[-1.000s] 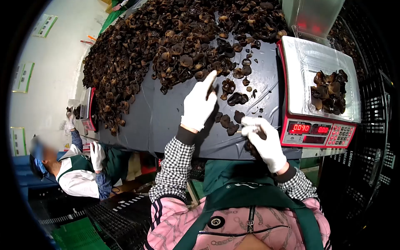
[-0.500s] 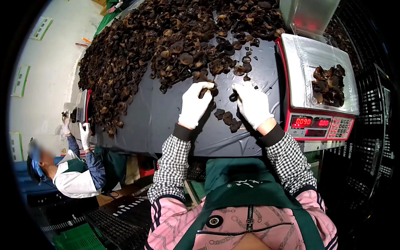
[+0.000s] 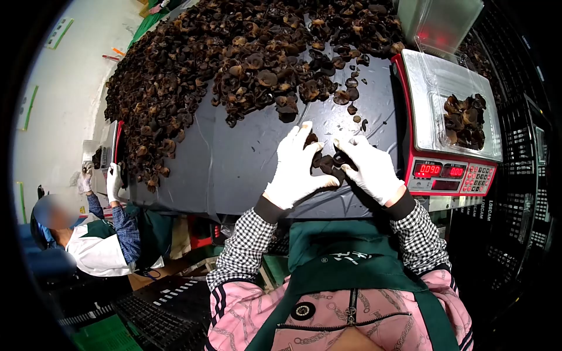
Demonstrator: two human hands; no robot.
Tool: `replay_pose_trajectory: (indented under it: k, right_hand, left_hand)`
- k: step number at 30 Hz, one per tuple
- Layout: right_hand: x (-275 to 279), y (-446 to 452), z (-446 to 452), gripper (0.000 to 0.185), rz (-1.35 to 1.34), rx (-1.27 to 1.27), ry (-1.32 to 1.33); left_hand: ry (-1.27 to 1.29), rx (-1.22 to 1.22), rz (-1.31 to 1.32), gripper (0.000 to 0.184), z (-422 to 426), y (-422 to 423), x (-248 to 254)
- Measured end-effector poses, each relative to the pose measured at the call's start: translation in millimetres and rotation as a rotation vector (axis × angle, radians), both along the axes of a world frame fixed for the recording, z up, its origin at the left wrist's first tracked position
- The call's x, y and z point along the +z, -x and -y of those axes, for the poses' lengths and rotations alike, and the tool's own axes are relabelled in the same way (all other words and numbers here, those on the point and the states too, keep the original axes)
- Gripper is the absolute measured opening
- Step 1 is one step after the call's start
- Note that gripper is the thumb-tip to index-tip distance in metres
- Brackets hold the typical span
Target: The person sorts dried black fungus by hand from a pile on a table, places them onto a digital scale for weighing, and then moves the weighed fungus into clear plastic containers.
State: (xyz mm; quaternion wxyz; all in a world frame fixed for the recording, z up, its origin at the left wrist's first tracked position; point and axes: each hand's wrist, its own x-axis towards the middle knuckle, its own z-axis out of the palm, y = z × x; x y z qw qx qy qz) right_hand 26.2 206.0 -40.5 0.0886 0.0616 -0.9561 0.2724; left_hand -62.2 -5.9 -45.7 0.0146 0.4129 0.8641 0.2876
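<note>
Both of my hands, in white gloves, are low over the grey-covered table, on either side of a small cluster of dark wood ear mushrooms (image 3: 326, 165). My left hand (image 3: 295, 168) is spread, thumb and fingers apart, and curves around the cluster's left side; a brown piece shows by its fingertips. From the right, my right hand (image 3: 374, 171) has its thumb and forefinger bent around a dark wood ear mushroom (image 3: 339, 157) at the cluster's edge. The fingers partly hide the pieces. A large heap of wood ear mushrooms (image 3: 252, 64) covers the far side of the table.
On the right stands a red scale (image 3: 451, 169) reading 0.090, bearing a clear plastic tray (image 3: 436, 126) with mushrooms. Behind it are stacked clear containers (image 3: 436, 23). At far left a co-worker (image 3: 99, 245) in white gloves stands by another scale (image 3: 115, 146). Black crates (image 3: 524, 140) line the right side.
Both hands have come down toward me and closer around the small cluster. My left hand has gone from a pinch to spread fingers. The co-worker's hands have shifted slightly.
</note>
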Motion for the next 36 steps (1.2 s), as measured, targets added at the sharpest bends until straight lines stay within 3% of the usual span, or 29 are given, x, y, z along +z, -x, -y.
replay_pose_trajectory:
  k: [4, 8, 11, 14, 15, 17, 20, 21, 24, 25, 26, 27, 29, 30, 34, 36]
  right_hand:
    - [-14.1, 6.4, 8.2, 0.042, -0.028, -0.047, -0.077]
    - [-27.3, 14.7, 9.2, 0.028, -0.083, -0.148, 0.069]
    - [-28.4, 16.9, 8.4, 0.022, -0.089, -0.263, 0.239]
    - [-19.0, 11.0, 12.2, 0.020, -0.109, -0.297, 0.422]
    - [-10.4, 5.8, 15.3, 0.021, -0.116, -0.284, 0.479]
    - [4.7, -9.7, 12.7, 0.025, -0.162, -0.233, 0.496]
    - [37.3, -35.8, 5.4, 0.028, -0.156, -0.220, 0.768]
    - [54.3, -43.7, -5.8, 0.025, -0.217, -0.242, 0.714]
    - [115.6, -64.7, -57.8, 0.029, -0.426, -0.333, 0.394]
    - [124.0, -67.3, -77.3, 0.028, -0.405, -0.427, 0.428]
    - [128.7, -66.0, -101.5, 0.026, -0.503, -0.438, 0.310]
    - [130.3, -62.0, -117.2, 0.025, -0.530, -0.492, 0.396]
    - [134.2, -60.3, -150.9, 0.031, -0.414, -0.502, 0.296]
    - [129.6, -57.9, -167.1, 0.034, -0.402, -0.485, 0.093]
    - [129.7, -55.9, -191.6, 0.031, -0.279, -0.336, -0.006]
    - [137.3, -56.8, -203.7, 0.024, -0.354, -0.341, 0.057]
  left_hand:
    - [0.073, -0.021, -0.047, 0.091, -12.0, -9.6, 5.8]
    - [0.052, -0.054, -0.270, 0.051, -16.0, -3.1, -5.7]
    - [-0.097, 0.029, -0.212, 0.028, -15.2, 11.5, -11.2]
    - [0.031, 0.184, -0.146, 0.026, -17.3, 22.2, -10.7]
    - [-0.030, 0.169, -0.251, 0.029, -15.8, 26.2, -8.1]
    - [-0.094, 0.178, -0.211, 0.033, -15.8, 35.7, -2.0]
    - [-0.159, 0.275, -0.312, 0.034, -22.0, 48.2, 14.4]
    - [-0.280, 0.285, -0.306, 0.030, -21.4, 55.7, 15.5]
    - [-0.507, 0.404, -0.007, 0.026, -25.1, 68.7, 16.2]
    - [-0.547, 0.389, 0.102, 0.027, -39.1, 61.4, 36.5]
    - [-0.590, 0.357, 0.312, 0.027, -51.8, 53.5, 54.6]
    - [-0.630, 0.288, 0.412, 0.028, -66.4, 46.7, 66.1]
    - [-0.700, 0.165, 0.628, 0.031, -105.6, 25.8, 101.3]
    - [-0.729, 0.111, 0.744, 0.033, -128.4, 12.3, 121.2]
    - [-0.843, 0.002, 0.931, 0.033, -211.6, -10.1, 147.5]
    - [-0.839, -0.056, 0.748, 0.032, -247.6, -2.2, 131.6]
